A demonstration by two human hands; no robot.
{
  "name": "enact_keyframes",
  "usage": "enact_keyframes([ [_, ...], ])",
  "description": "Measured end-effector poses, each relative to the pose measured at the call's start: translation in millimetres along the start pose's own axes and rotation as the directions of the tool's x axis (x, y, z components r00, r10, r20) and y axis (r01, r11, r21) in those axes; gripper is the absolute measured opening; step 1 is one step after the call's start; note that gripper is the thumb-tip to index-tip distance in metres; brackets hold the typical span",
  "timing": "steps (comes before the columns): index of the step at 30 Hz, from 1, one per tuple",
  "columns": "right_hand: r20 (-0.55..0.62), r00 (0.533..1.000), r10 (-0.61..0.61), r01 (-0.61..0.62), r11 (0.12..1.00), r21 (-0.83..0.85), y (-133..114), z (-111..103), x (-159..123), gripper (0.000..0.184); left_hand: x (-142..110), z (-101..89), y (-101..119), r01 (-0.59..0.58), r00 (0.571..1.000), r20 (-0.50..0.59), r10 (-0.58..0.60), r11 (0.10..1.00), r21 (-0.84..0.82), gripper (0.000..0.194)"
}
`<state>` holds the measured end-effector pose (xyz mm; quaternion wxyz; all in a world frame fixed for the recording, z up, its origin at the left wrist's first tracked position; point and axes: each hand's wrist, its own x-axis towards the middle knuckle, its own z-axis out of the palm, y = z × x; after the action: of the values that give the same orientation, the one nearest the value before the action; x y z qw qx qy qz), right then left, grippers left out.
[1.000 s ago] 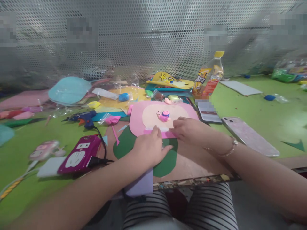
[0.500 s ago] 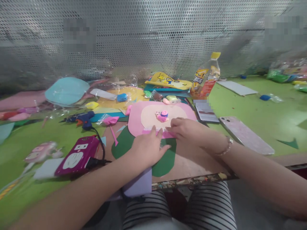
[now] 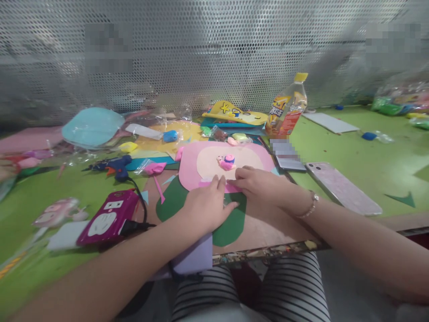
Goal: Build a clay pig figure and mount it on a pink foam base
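Observation:
Fingers stretched forward and thumb out to the side, my left hand (image 3: 208,206) presses its fingertips on a bright pink strip, perhaps soft clay (image 3: 232,187), along the near edge of a pink rounded sheet (image 3: 188,172). From the right, my right hand (image 3: 259,184) touches the same strip with an outstretched index finger; its other fingers are partly bent and the thumb is hidden. A cream oval (image 3: 206,160) lies on the pink sheet, bearing a small pink snail with a blue shell (image 3: 228,162). Below is a dark green sheet (image 3: 231,228).
A blue glue gun (image 3: 117,166) and purple power socket (image 3: 109,219) with a cord lie left. At right are a phone (image 3: 343,188), another dark-edged phone (image 3: 288,155) and a bottle (image 3: 287,109). Bagged clay and foam shapes (image 3: 94,126) line the back, before a perforated metal panel (image 3: 214,53).
My right index finger has straightened and shifted slightly left along the pink strip. My left fingers have drawn closer together. At the far left edge, part of another person's hand has appeared.

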<state>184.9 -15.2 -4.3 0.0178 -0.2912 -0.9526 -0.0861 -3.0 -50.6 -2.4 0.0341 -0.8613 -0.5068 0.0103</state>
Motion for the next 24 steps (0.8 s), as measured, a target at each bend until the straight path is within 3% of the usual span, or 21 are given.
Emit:
enact_keyframes([
  [9, 0.001, 0.998, 0.061, -0.061, 0.996, -0.069, -4, 2, -2, 0.025, 1, 1.0, -2, -0.034, 0.999, -0.027, 0.035, 0.999, 0.036, 0.064],
  [15, 0.045, 0.995, 0.086, -0.083, 0.995, -0.060, -4, -5, -3, 0.016, 1, 1.3, 0, -0.013, 1.000, -0.017, 0.014, 0.998, 0.062, 0.066],
  [24, 0.083, 0.989, 0.126, -0.122, 0.991, -0.052, -3, -10, -6, 0.020, 0, -2.7, 1, 0.020, 1.000, 0.013, -0.021, 0.996, 0.089, 0.065],
])
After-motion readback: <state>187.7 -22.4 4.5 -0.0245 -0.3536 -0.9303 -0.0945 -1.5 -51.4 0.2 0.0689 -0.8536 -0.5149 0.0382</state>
